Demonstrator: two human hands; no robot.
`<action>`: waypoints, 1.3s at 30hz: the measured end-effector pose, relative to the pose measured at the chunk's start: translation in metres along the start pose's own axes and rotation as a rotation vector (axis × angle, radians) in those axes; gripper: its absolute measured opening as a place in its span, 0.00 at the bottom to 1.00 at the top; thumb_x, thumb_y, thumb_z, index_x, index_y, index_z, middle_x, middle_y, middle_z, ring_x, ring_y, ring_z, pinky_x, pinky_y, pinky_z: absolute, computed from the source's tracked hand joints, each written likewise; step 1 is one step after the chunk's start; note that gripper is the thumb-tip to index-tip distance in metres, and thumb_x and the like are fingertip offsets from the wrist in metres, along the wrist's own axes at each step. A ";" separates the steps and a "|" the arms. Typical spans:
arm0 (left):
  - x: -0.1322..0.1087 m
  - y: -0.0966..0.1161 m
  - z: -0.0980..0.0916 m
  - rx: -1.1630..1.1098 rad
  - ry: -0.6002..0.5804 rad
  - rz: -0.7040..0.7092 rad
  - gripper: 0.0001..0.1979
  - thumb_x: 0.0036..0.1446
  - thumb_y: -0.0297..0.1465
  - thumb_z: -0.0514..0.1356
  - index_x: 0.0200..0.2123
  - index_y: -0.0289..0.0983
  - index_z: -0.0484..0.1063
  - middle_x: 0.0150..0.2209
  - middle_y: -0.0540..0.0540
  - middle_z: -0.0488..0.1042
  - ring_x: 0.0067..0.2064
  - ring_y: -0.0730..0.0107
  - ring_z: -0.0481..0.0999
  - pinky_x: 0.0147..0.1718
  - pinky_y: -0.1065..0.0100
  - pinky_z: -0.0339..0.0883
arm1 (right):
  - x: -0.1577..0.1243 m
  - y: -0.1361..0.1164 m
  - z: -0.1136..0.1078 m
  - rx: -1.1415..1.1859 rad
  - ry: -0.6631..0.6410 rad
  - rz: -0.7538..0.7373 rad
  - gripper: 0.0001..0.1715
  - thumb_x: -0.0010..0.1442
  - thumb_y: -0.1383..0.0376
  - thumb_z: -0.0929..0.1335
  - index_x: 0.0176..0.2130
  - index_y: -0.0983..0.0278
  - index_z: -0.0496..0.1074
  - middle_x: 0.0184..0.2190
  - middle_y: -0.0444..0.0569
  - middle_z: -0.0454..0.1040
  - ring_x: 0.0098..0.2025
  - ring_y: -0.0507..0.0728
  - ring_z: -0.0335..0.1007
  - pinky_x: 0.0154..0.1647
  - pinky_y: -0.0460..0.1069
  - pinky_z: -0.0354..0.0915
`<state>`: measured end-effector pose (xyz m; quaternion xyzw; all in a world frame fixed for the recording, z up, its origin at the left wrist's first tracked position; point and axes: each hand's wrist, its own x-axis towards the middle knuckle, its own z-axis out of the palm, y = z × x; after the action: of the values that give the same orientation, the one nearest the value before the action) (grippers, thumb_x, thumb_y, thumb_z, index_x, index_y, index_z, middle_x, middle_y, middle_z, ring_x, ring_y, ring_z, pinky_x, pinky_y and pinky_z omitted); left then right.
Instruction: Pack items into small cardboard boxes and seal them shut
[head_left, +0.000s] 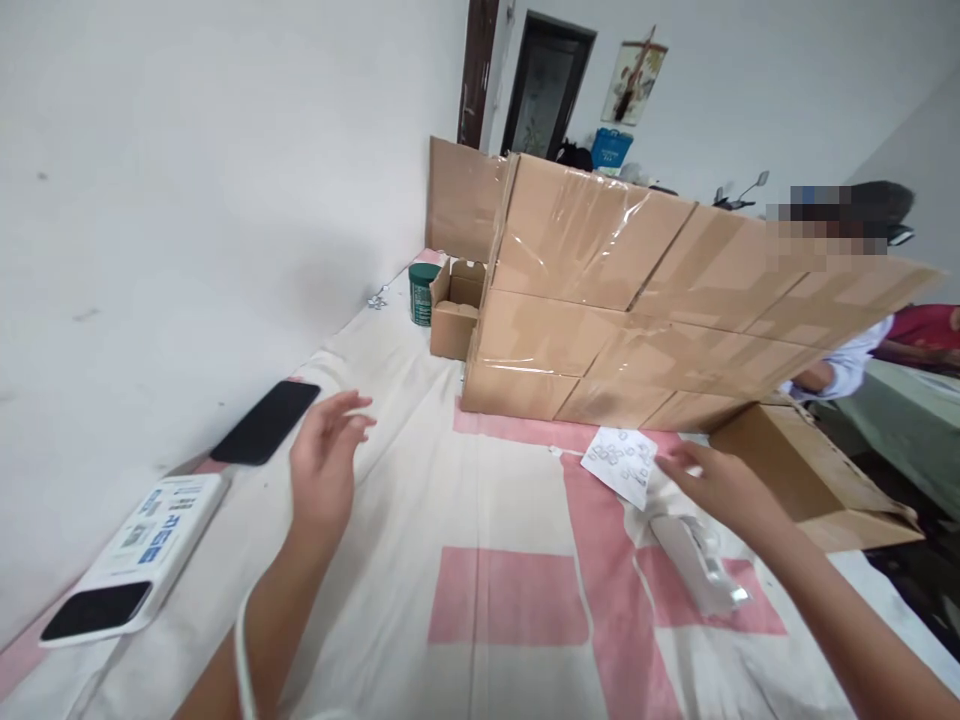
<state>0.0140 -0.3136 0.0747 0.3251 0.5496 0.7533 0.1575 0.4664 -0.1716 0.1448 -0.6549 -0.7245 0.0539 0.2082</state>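
My left hand (327, 455) is raised over the pale cloth, just right of a black phone (266, 423). Its fingers are apart and loosely bent, with nothing in them. My right hand (705, 480) is at the right edge of a white paper sheet (616, 466) bearing several small grey outlined shapes; whether these are drawn or loose pieces is hard to tell. The right fingertips come together in a pinch, and anything between them is too small to make out. Below that hand lies a crumpled clear plastic bag (697, 565).
A large taped cardboard panel (585, 310) stands behind the paper. An open cardboard box (787, 460) is at right, with a small box (453, 330) and green tub (421, 295) at back left. A white case (142, 545) lies near the wall. Another person sits beyond the panel.
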 end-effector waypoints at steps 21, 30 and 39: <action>0.071 -0.132 0.069 -0.025 -0.093 -0.231 0.12 0.58 0.31 0.59 0.46 0.39 0.71 0.41 0.45 0.76 0.36 0.70 0.75 0.39 0.67 0.70 | 0.154 -0.413 0.249 0.270 -0.078 -0.048 0.24 0.70 0.60 0.64 0.62 0.67 0.64 0.66 0.64 0.58 0.54 0.67 0.76 0.55 0.61 0.70; 0.235 -0.120 0.101 0.023 0.051 -0.162 0.22 0.56 0.34 0.65 0.54 0.39 0.67 0.57 0.38 0.72 0.58 0.59 0.74 0.59 0.59 0.66 | 0.150 -0.397 0.269 0.302 0.066 -0.069 0.21 0.72 0.62 0.61 0.60 0.60 0.70 0.62 0.57 0.65 0.45 0.62 0.77 0.47 0.55 0.69; 0.367 -0.158 0.207 -0.197 0.003 -0.354 0.26 0.55 0.38 0.66 0.55 0.35 0.69 0.58 0.35 0.74 0.62 0.54 0.72 0.57 0.60 0.67 | 0.165 -0.393 0.274 0.430 0.106 -0.075 0.16 0.71 0.58 0.64 0.51 0.61 0.77 0.54 0.51 0.72 0.42 0.57 0.74 0.41 0.49 0.63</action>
<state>-0.1389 0.1093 0.0822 0.2055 0.5220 0.7645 0.3176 -0.0089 -0.0119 0.0718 -0.5700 -0.7082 0.1646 0.3827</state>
